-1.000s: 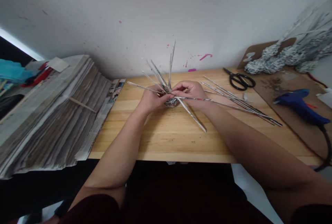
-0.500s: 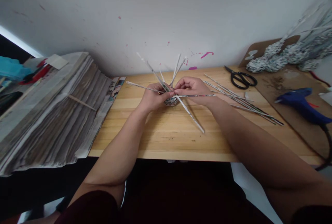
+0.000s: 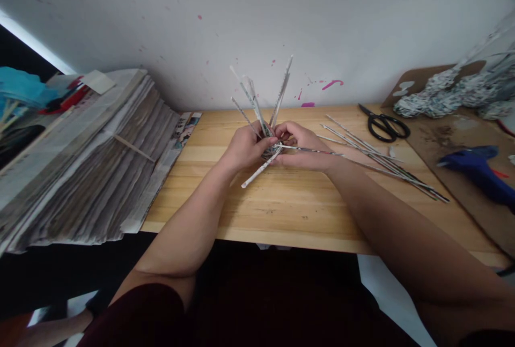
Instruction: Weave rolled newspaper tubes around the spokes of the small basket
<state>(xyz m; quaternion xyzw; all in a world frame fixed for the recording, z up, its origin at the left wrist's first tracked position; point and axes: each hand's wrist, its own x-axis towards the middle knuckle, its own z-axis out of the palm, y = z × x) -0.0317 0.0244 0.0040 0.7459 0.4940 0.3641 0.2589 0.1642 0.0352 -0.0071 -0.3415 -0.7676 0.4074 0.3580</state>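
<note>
Between my two hands is a small woven basket (image 3: 267,155) of rolled newspaper, partly hidden by my fingers. Several paper tubes (image 3: 257,104) stand up from its rim, leaning outward. One tube (image 3: 257,173) points down toward me at the left, and another (image 3: 311,150) runs right across my right wrist. My left hand (image 3: 246,146) is closed around the left side of the basket, thumb on the rim. My right hand (image 3: 302,146) is closed at the right side, its fingers curled at the rim; the fingertips are partly hidden.
Loose paper tubes (image 3: 374,156) lie on the wooden table (image 3: 265,223) to the right, below black scissors (image 3: 382,123). A blue glue gun (image 3: 478,167) rests on brown cardboard (image 3: 450,138). Woven paper pieces (image 3: 438,92) are behind it. A tall newspaper stack (image 3: 92,175) stands left.
The front tube that pointed down right now points down left. The basket's upright tubes have shifted and stand more together. The view has turned slightly left.
</note>
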